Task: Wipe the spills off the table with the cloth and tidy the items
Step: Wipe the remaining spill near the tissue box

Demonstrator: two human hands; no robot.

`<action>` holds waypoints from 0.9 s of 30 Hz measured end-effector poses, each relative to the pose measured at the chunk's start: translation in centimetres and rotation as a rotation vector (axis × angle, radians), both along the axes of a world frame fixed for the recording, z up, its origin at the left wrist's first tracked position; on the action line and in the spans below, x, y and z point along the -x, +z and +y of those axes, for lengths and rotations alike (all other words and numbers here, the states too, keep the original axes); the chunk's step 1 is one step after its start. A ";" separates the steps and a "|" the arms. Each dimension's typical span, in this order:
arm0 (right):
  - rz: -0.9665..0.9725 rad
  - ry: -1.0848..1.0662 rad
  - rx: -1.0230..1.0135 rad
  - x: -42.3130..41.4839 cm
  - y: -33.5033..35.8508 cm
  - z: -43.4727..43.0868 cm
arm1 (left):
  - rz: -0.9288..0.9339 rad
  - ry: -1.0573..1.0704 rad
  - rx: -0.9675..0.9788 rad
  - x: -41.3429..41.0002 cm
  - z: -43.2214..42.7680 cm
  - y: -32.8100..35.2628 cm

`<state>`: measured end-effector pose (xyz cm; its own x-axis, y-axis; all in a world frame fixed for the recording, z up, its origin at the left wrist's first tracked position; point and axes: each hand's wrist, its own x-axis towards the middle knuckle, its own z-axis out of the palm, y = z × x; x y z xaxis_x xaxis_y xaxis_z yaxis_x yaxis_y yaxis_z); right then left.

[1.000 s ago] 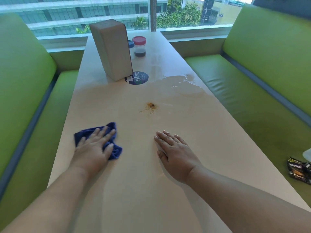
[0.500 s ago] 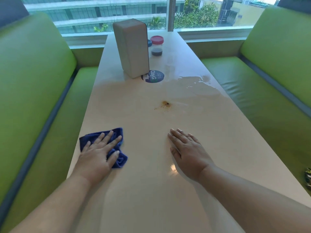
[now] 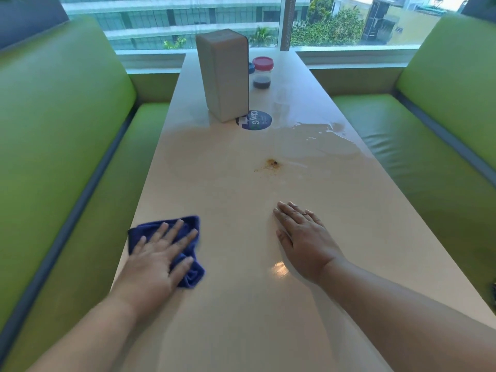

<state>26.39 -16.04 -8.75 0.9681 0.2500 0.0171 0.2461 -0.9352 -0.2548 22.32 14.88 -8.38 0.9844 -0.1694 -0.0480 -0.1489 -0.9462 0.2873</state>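
Blue-lidded jar mostly hidden by grey box, sticker partly covered. Cloth pressed under left hand, fingers spread; right hand laid flat, fingers together.

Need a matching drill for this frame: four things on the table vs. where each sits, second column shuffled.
1 cloth
2 brown stain
3 red-lidded jar
4 clear puddle

A beside the grey box
B at the right edge of the table
C under the left hand
D mid-table, ahead of the right hand

Pairs: 1-C, 2-D, 3-A, 4-B
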 end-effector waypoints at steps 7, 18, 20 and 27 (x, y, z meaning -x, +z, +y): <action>-0.015 -0.009 0.001 -0.1 0.1 0.0 | 0.058 0.179 -0.081 0.0 -2.2 0.2; 0.039 0.294 -0.201 4.0 4.0 9.9 | -0.042 0.343 0.944 7.6 -3.3 3.5; 0.089 0.447 -0.153 6.2 3.8 13.4 | -0.191 0.395 0.945 8.2 -2.9 4.2; 0.118 0.375 0.048 6.0 0.9 13.2 | -0.199 0.374 0.886 10.3 -2.1 4.4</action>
<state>20.40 -2.89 -7.80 0.8038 0.5849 -0.1086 0.5449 -0.7972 -0.2599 12.05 12.76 -4.01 0.9581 0.2604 0.1190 -0.0062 -0.3966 0.9180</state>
